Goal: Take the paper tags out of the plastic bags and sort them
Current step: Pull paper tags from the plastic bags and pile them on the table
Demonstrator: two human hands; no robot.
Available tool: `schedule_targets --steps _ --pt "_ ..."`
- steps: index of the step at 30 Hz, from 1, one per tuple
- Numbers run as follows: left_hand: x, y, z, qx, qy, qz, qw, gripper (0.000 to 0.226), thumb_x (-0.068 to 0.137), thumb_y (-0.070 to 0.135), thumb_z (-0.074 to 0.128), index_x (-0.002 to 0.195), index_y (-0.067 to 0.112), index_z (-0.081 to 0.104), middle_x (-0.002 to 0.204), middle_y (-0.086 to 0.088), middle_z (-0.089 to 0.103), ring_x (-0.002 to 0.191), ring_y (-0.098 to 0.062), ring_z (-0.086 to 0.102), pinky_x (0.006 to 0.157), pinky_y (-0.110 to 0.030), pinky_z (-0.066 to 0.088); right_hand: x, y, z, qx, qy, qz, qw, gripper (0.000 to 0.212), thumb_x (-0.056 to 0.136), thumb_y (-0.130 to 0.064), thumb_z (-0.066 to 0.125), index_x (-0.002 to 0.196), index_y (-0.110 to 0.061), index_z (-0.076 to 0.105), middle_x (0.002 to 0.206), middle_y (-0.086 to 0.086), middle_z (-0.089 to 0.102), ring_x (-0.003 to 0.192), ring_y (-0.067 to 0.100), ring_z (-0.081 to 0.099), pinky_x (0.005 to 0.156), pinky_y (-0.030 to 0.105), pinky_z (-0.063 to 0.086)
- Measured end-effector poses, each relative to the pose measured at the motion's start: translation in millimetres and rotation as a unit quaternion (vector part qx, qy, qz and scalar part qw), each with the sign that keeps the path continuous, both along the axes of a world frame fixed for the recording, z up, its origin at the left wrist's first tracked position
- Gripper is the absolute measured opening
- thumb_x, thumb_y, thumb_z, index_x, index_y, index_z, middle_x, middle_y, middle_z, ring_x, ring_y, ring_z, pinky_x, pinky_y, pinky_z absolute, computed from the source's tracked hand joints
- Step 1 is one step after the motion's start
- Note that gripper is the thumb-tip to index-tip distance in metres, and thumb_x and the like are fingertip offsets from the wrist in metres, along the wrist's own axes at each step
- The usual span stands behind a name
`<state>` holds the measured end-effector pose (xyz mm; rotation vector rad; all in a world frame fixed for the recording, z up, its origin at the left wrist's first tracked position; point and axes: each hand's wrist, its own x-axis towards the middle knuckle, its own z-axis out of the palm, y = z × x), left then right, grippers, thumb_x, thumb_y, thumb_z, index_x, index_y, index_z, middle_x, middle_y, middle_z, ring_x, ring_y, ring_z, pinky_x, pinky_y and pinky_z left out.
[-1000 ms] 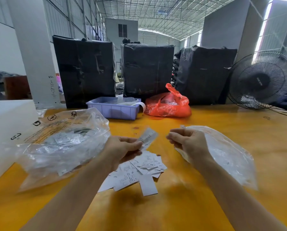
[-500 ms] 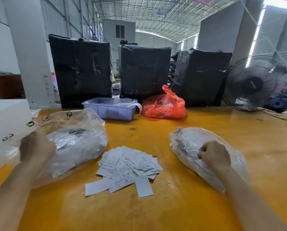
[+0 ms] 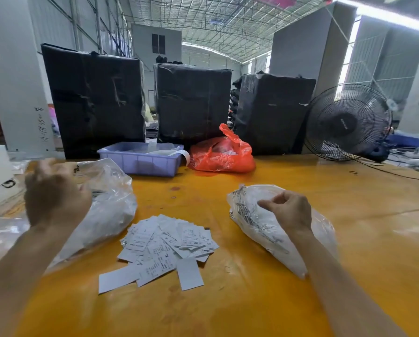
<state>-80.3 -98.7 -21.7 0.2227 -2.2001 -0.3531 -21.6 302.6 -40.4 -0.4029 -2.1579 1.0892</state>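
A: Nearest to us lies the heap of paper tags, loose on the yellow table between our two arms, overlapping every which way.

B: Light and thin, we'd judge. They will slide on each other, so we'd pinch them by an edge, a few at a time, not scoop.

A: Just right of the heap is the smaller plastic bag. Our right hand sits on top of it, fingers curled and thumb meeting forefinger, pinching at the film or at something through it.

B: Which one, can we tell?

A: No. The bag is soft and crinkly and gives no firm handle (its mouth seems to be the bunched end towards the heap), so that end is where we'd take hold.

B: And the left?

A: Our left hand hangs over the bigger plastic bag, fingers loosely curled, blurred. We cannot tell whether it grips anything. More tags show through the film.

B: Beyond?

A: A pale blue tray, an orange bag beside it, then three black wrapped bales and a fan at the far right.
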Motion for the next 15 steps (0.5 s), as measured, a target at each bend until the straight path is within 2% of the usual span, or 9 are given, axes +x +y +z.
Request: schedule_targets --steps 1,3,6,8,10,11,12,13,15 --pt "14 16 9 -0.010 0.029 -0.012 0.999 0.035 0.075 0.005 0.069 0.109 -0.004 0.060 0.109 -0.032 0.051 0.093 -0.053 0.049 0.074 -0.059 0.047 1 -1 1 -0.027 0.013 0.007 1.000 0.027 0.069 -0.028 0.083 0.070 -0.010 0.062 0.072 0.003 0.067 0.069 0.018 0.062 0.068 0.032 0.051" --pt "33 42 19 0.007 0.039 -0.079 0.996 0.035 0.081 0.004 0.067 0.114 -0.006 0.061 0.116 -0.032 0.053 0.104 -0.050 0.048 0.085 -0.056 0.043 4 -6 5 -0.164 0.075 0.052 0.982 0.021 0.078 -0.024 0.075 0.075 -0.008 0.062 0.071 0.006 0.069 0.064 0.013 0.064 0.064 0.027 0.054" --pt "55 81 26 0.094 0.006 -0.214 0.972 0.031 0.084 0.007 0.065 0.114 -0.001 0.063 0.112 -0.021 0.061 0.102 -0.036 0.056 0.086 -0.045 0.047 11 -23 18 -0.365 0.102 0.159 0.912 0.014 0.087 -0.018 0.065 0.077 -0.007 0.064 0.069 0.006 0.069 0.062 0.013 0.062 0.054 0.022 0.050" --pt "73 109 29 0.204 -0.072 -0.338 0.916 0.030 0.085 0.025 0.068 0.108 0.007 0.066 0.099 -0.004 0.067 0.092 -0.022 0.063 0.078 -0.034 0.052 16 -45 23 -0.406 0.066 0.242 0.879 0.013 0.086 -0.015 0.065 0.078 -0.006 0.066 0.070 0.008 0.069 0.063 0.013 0.062 0.056 0.022 0.049" --pt "87 131 31 0.350 -0.208 -0.445 0.798 0.049 0.073 0.055 0.062 0.101 0.015 0.067 0.089 0.004 0.071 0.086 -0.014 0.067 0.071 -0.024 0.052 20 -72 23 -0.398 0.018 0.308 0.864 0.010 0.080 -0.016 0.069 0.078 -0.007 0.065 0.068 0.004 0.069 0.062 0.011 0.061 0.059 0.023 0.047" --pt "91 139 29 0.395 -0.260 -0.465 0.748 0.059 0.064 0.064 0.059 0.098 0.017 0.067 0.087 0.004 0.073 0.084 -0.013 0.069 0.070 -0.024 0.053 23 -86 21 -0.380 -0.006 0.329 0.865 0.013 0.074 -0.019 0.072 0.076 -0.009 0.064 0.066 0.001 0.068 0.062 0.010 0.060 0.060 0.023 0.045" --pt "92 144 26 0.413 -0.291 -0.472 0.723 0.063 0.057 0.068 0.059 0.095 0.018 0.068 0.085 0.004 0.074 0.081 -0.012 0.070 0.069 -0.024 0.054 26 -98 20 -0.362 -0.022 0.343 0.866 0.017 0.068 -0.023 0.074 0.072 -0.012 0.062 0.063 -0.001 0.065 0.060 0.009 0.059 0.061 0.024 0.044" --pt "92 147 23 0.416 -0.303 -0.474 0.714 0.062 0.054 0.066 0.063 0.093 0.018 0.068 0.083 0.004 0.075 0.077 -0.010 0.070 0.068 -0.024 0.055 29 -107 18 -0.353 -0.028 0.354 0.866 0.019 0.064 -0.024 0.076 0.068 -0.014 0.060 0.061 -0.001 0.063 0.059 0.009 0.058 0.060 0.024 0.044" --pt "90 146 17 0.427 -0.295 -0.463 0.719 0.048 0.059 0.046 0.076 0.091 0.011 0.068 0.075 0.002 0.073 0.065 -0.008 0.068 0.065 -0.024 0.055 30 -118 14 -0.351 -0.027 0.368 0.861 0.018 0.065 -0.019 0.077 0.065 -0.016 0.059 0.062 0.000 0.062 0.060 0.012 0.059 0.059 0.024 0.044"
